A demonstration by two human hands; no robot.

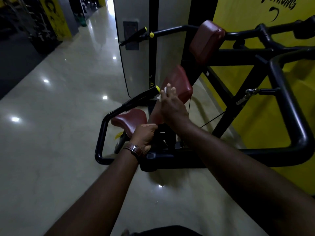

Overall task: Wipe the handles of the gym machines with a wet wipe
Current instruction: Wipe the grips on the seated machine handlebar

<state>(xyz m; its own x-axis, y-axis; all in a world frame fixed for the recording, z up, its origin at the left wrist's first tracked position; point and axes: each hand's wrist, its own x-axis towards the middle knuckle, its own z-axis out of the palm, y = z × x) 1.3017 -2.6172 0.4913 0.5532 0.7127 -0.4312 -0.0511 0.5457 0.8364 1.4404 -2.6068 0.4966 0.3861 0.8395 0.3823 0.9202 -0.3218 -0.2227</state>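
Item: right hand (172, 106). I am seeing it reaching forward over the machine, fingers mostly straight, with a white wet wipe (162, 93) tucked under the fingers. The wipe is lying just beside the yellow-capped end of the near handle (144, 96); whether it is touching the handle, I cannot tell.

Item: left hand (144, 137). It is curling round a black part of the machine frame (289, 106) below the right forearm, gripping it. A brown-strapped wristwatch (134, 149) is sitting on that wrist.

Item: near handle. Black bar with a yellow tip, slanting up toward the right hand, joined to a black tube that is looping down to the left.

Item: far handle (134, 35). Also black with a yellow tip, standing against the grey panel (136, 65), well apart from both hands.

Item: maroon pads. One seat pad (131, 119) is lying beside the left hand; a middle pad (179, 82) is showing behind the right hand's fingers; an upper pad (207, 41) is sitting higher on the frame.

Item: surroundings. Glossy pale floor (59, 133) is reflecting ceiling lights; a yellow wall (247, 17) is running along the right.
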